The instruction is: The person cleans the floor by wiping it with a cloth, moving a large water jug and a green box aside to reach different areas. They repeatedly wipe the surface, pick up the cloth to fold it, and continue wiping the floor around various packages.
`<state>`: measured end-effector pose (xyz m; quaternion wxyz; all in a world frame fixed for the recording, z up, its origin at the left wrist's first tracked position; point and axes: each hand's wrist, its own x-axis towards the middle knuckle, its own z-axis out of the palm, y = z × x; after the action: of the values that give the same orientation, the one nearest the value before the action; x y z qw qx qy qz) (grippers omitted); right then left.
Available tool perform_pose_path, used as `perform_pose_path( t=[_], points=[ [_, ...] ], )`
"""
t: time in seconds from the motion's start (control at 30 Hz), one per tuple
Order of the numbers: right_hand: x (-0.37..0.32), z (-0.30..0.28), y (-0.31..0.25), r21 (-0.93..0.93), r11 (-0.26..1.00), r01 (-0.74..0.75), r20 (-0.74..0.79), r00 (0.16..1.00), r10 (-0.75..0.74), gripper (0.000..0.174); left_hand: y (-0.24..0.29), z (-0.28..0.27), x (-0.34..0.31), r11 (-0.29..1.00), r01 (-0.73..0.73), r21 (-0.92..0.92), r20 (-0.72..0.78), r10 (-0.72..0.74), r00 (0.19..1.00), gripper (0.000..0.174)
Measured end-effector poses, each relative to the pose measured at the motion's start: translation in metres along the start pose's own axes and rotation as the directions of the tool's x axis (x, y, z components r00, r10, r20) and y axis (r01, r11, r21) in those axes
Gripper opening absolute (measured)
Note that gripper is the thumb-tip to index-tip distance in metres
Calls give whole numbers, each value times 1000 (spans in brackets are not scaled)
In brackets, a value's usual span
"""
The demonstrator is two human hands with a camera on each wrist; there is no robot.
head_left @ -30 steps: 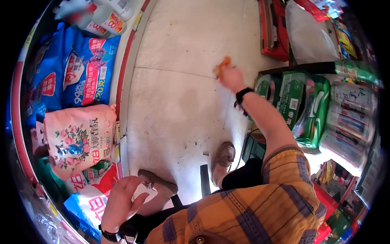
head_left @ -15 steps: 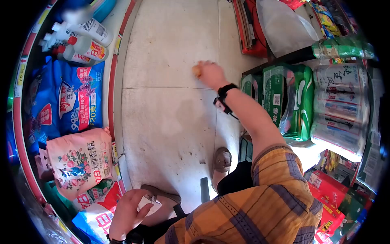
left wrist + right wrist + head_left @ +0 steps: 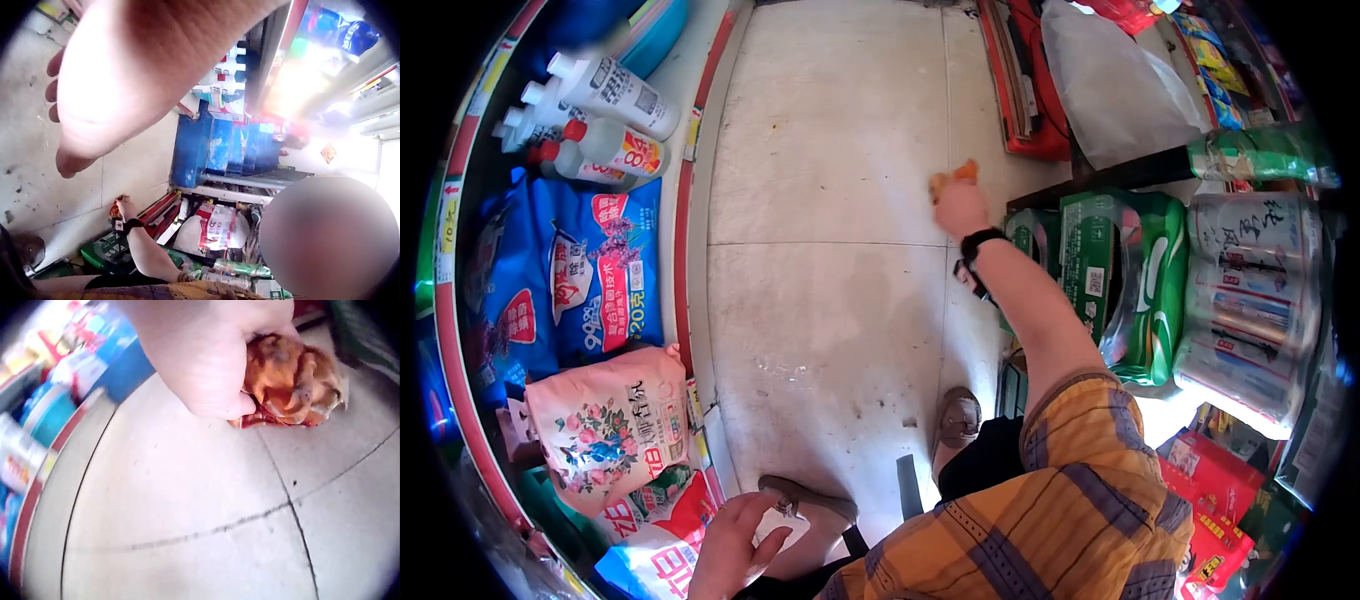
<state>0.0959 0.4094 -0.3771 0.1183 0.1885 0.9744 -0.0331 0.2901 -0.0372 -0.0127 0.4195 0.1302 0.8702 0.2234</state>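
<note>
My right hand [image 3: 962, 208] grips a crumpled orange-brown rag [image 3: 290, 378] over the pale tiled floor [image 3: 830, 150]. Dark stains show on the folds of the rag in the right wrist view, and the fingers are partly hidden behind the hand. A black band circles that wrist. Low in the head view, my left hand [image 3: 738, 545] hangs beside the left leg with loosely bent fingers and thumb apart, holding nothing. It is nearest a white, red and blue bag [image 3: 665, 560] on the left shelf. In the left wrist view this hand fills the upper left.
Along the left shelf stand white bottles [image 3: 615, 90], blue detergent bags [image 3: 605, 270] and a pink floral bag [image 3: 615, 420]. Green cartons [image 3: 1090, 270] and wrapped can packs [image 3: 1250, 300] line the right side. A red case [image 3: 1035, 90] lies farther ahead on the floor.
My right hand swept left with the rag, then back to the right. The head view has shifted, showing more bottles at the upper left. My left hand stays loosely bent.
</note>
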Motion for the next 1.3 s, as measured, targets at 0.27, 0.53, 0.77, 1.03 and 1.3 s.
perform_pose_path(
  t=[0.27,0.53,0.77,1.03,1.3],
  points=[
    [-183,64,-134,-443,776,449,-91,838,-537,36,5,-2,7,995,-97,31,-20,97,995,41],
    [-170,-64,-140,444,488,751,137,481,-866,16,-4,4,-5,981,-184,65,-34,186,982,39],
    [-19,-57,-105,250,909,334,71,930,-362,36,-19,4,-24,987,-159,-1,-65,159,985,39],
    [-83,-16,-239,-73,724,686,171,724,-668,40,-29,10,-33,979,-203,15,-106,204,973,38],
    [-231,60,-260,-54,270,961,-250,249,-936,25,-21,10,-33,973,-227,49,-114,232,966,34]
  ],
)
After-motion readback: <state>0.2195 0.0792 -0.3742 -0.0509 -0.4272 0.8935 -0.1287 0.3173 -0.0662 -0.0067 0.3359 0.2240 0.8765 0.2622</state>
